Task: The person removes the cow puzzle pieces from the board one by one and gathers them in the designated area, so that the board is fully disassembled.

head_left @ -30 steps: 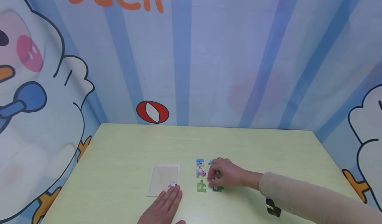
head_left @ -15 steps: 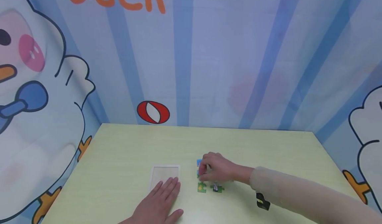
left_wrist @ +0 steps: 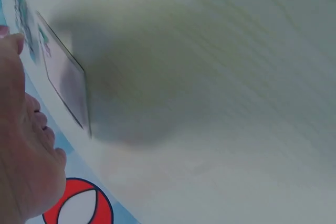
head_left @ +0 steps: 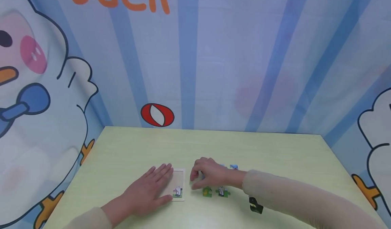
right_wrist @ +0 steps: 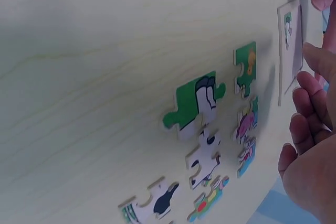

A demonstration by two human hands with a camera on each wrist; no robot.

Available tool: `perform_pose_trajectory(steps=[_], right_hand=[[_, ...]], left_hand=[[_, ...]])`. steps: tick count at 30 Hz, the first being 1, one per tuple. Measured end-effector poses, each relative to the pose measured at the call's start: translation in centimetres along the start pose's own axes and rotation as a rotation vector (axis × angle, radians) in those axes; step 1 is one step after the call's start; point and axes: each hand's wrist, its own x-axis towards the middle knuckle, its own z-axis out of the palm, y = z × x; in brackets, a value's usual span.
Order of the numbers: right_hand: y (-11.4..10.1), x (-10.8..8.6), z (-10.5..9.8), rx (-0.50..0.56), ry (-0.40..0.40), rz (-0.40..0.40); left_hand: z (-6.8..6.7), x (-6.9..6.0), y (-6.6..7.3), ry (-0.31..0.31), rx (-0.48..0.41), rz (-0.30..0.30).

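Note:
A small jigsaw frame (head_left: pixel 184 181) with a pale rim lies on the table, and one puzzle piece (head_left: pixel 177 191) with a white figure and green sits in its lower right corner. Over the frame's left part is my left hand (head_left: pixel 143 191), fingers straight; in the left wrist view it holds nothing. Just right of the frame, my right hand (head_left: pixel 209 173) hovers with fingers loosely bent. Thumb and forefinger stand apart with nothing between them in the right wrist view. Below it lie a green piece (head_left: pixel 207 192) with yellow and a green piece (right_wrist: pixel 193 100) with white legs.
Several more loose pieces lie beyond, among them a white piece (right_wrist: pixel 202 161) with black marks and a black-and-white piece (right_wrist: pixel 157 203). My right hand partly covers these in the head view. A printed cloth backdrop (head_left: pixel 220 59) stands behind the table (head_left: pixel 259 147).
My left hand has slid left and farther forward, uncovering the frame's lower right corner and the piece there. My right hand has moved left from above the loose pieces toward the frame.

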Motion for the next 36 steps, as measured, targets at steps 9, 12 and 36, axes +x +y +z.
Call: perform_pose_trajectory(steps=[9, 12, 36], right_hand=[[-1.0, 1.4, 1.2, -0.060, -0.023, -0.022], [-1.2, 1.8, 1.5, -0.065, -0.032, -0.019], [-2.1, 2.7, 3.0, -0.067, -0.060, -0.042]], left_hand=[[0.6, 0.6, -2.3, 0.007, 0.025, 0.079], [0.9, 0.8, -2.6, -0.001, 0.034, 0.095], [2.7, 0.6, -3.7, 0.033, 0.059, 0.154]])
